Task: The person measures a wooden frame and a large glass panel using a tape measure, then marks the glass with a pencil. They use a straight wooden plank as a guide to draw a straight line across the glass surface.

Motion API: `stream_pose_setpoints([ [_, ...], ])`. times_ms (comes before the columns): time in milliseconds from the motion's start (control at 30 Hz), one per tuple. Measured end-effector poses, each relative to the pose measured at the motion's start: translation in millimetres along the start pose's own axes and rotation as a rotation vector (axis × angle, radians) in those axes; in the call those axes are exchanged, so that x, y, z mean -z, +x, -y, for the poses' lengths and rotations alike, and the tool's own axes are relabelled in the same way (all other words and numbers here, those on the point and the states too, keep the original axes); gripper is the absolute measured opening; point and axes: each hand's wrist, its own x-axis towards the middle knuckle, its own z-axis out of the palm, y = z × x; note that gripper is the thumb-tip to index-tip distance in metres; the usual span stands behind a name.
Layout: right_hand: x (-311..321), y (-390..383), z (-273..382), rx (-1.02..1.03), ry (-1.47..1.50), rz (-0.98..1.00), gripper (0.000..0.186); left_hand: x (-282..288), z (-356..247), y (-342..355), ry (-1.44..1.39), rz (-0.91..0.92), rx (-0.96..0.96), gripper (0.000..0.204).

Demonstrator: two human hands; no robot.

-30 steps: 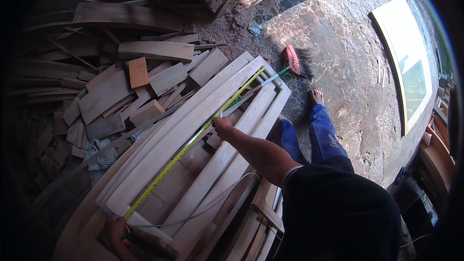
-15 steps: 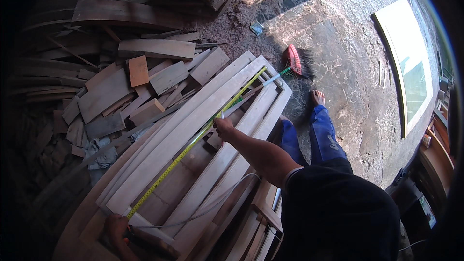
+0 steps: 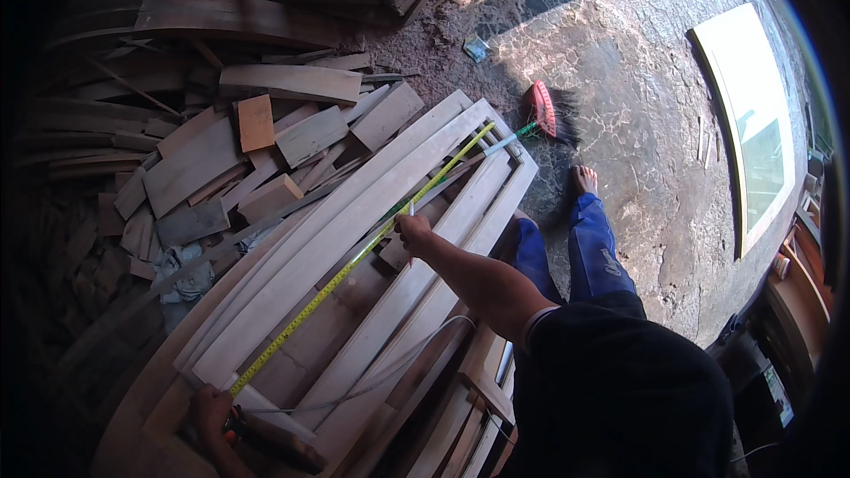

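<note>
A yellow tape measure [image 3: 317, 303] is stretched lengthwise along a pale wooden frame [image 3: 266, 319], from its near end to its far end. At the lower left, my left hand [image 3: 211, 413] is closed around the near end of the tape; a small orange-and-black part shows under the fingers, and the rest is in shadow. My right hand [image 3: 413, 235] is pinched around a thin white pencil-like stick [image 3: 411, 210] beside the middle of the tape. Whether those fingers also grip the tape's edge I cannot tell.
Wood offcuts [image 3: 195, 168] are heaped at the left. A broom [image 3: 551, 113] with red head lies past the frame's far end. Near my right arm runs a pale cable [image 3: 416, 350]. A white panel with glass [image 3: 748, 115] rests on the floor at the right.
The view has shifted slightly. Both hands keep nearly the same places along the tape, and the tape stays stretched over the frame.
</note>
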Motion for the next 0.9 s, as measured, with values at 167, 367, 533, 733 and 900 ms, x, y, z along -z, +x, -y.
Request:
stream_pose_setpoints([
  [167,-2.3,-8.9,2.1,0.004,-0.005,0.044,0.013,-2.2,11.0,6.1,-0.058,0.050,0.032,0.029],
  [367,-4.9,-9.9,1.0,-0.008,-0.006,0.032,0.012,-11.1,15.5,8.1,0.017,-0.014,0.006,0.028],
  [533,-5.5,-4.1,-8.1,0.065,0.042,0.018,0.021,-7.3,13.1,8.1,-0.110,0.066,0.048,0.025],
  [733,-2.2,-5.8,-7.4,0.087,0.006,-0.022,0.021,-10.3,16.1,14.1,-0.148,0.099,0.065,0.023],
  [900,2.3,-5.2,-3.4,0.021,-0.029,-0.010,0.017,-7.2,6.8,13.5,-0.019,0.059,0.029,0.021],
])
